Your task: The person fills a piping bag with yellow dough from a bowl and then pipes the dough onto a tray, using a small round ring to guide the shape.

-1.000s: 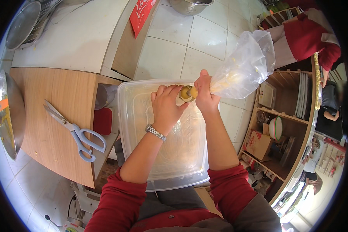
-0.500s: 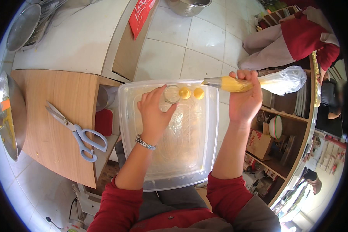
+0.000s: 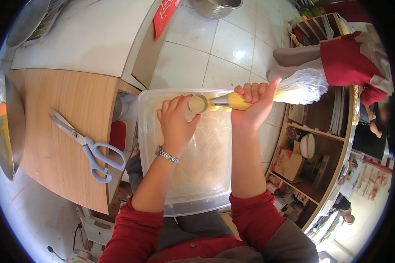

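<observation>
In my right hand [image 3: 254,103] is a piping bag [image 3: 240,101] with yellow filling, its clear plastic end bunched behind my fist. The metal piping tip [image 3: 219,101] points left, close to the rim of a round metal ring cutter [image 3: 198,104]. My left hand [image 3: 176,118] grips that ring between thumb and fingers, against the tray surface. Beside the ring, partly hidden under the piping tip, lie yellow mounds [image 3: 213,108]. All this is at the far edge of a clear plastic tub [image 3: 184,208] with a pale, greasy-looking surface.
Grey-handled scissors [image 3: 92,147] lie on the wooden tabletop [image 3: 39,131] at left. A steel bowl [image 3: 217,7] stands on the tiled floor. Wooden shelves [image 3: 311,197] with a box [image 3: 289,164] and a bowl [image 3: 307,146] flank the right. A person in red [image 3: 344,61] stands at far right.
My right hand has moved left, bringing the piping tip from beyond the mounds to the ring. The left hand and ring have stayed nearly in place.
</observation>
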A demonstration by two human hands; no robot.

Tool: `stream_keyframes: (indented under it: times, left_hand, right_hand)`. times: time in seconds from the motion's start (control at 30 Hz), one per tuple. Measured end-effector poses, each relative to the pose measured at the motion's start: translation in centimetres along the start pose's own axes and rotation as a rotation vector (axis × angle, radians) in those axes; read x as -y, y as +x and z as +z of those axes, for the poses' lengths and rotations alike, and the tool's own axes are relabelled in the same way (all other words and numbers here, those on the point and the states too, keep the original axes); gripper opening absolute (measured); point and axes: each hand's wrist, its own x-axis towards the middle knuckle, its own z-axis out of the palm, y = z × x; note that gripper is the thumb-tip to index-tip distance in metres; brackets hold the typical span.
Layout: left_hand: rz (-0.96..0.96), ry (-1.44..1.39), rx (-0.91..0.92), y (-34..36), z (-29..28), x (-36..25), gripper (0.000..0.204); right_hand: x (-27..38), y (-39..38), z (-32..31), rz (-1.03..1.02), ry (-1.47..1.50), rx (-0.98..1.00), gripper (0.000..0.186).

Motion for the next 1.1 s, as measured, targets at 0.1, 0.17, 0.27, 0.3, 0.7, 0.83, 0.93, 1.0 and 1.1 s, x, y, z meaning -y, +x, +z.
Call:
stream_keyframes:
  times: [0.1, 0.17, 0.27, 0.3, 0.7, 0.83, 0.93, 1.0, 1.1]
  left_hand:
    - [-0.009, -0.007, 0.007, 0.1, 0.0, 0.0, 0.051]
    - [-0.016, -0.020, 0.009, 0.1, 0.0, -0.1, 0.051]
    - [-0.031, -0.024, 0.010, 0.1, -0.1, -0.2, 0.051]
    - [-0.027, -0.021, 0.005, 0.1, -0.1, -0.2, 0.051]
    - [-0.014, -0.031, -0.014, 0.0, -0.2, 0.0, 0.053]
    - [-0.007, -0.034, -0.013, 0.0, -0.2, 0.0, 0.054]
    - [-0.012, -0.032, -0.004, 0.1, -0.2, 0.0, 0.054]
    - [-0.012, -0.030, -0.007, 0.1, -0.2, 0.0, 0.054]
    - [-0.012, -0.031, -0.005, 0.0, -0.2, 0.0, 0.054]
  right_hand:
    - [-2.3, -0.7, 0.5, -0.158, -0.065, 0.189, 0.042]
    - [-3.9, -1.0, 0.4, -0.250, -0.300, 0.412, 0.041]
    - [-5.7, -1.0, -0.7, -0.267, -0.400, 0.520, 0.041]
    - [-6.1, -0.9, -1.0, -0.303, -0.470, 0.550, 0.040]
    - [-6.7, -0.7, -1.4, -0.307, -0.557, 0.558, 0.042]
    - [-6.7, -0.6, -1.5, -0.314, -0.544, 0.561, 0.042]
    - [-6.7, -0.6, -1.4, -0.308, -0.540, 0.555, 0.040]
    - [-6.7, -0.6, -1.2, -0.296, -0.511, 0.555, 0.039]
    - [-6.7, -0.5, -1.3, -0.309, -0.499, 0.560, 0.037]
